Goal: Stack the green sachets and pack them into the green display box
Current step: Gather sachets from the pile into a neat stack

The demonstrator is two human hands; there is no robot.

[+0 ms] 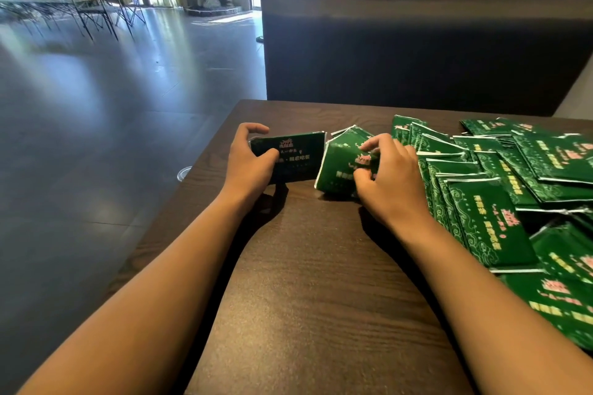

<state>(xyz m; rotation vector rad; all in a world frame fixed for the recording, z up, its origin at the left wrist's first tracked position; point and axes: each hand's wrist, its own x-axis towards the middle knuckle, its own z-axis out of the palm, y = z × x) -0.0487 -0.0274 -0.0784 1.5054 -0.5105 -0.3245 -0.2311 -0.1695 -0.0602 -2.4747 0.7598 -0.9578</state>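
Observation:
A dark green display box [293, 157] stands on the brown wooden table [308, 282] near its far left corner. My left hand [248, 163] grips the box's left end, thumb on its front face. Just right of the box, my right hand [390, 176] holds a small stack of green sachets [340, 167] with curled fingers; the stack rests tilted on the table. A large loose heap of green sachets [500, 196] spreads over the right side of the table.
A dark booth backrest [417, 51] rises behind the table's far edge. The table's left edge drops to a grey tiled floor [96, 106]. A round clear lid-like object [184, 172] shows at the left edge.

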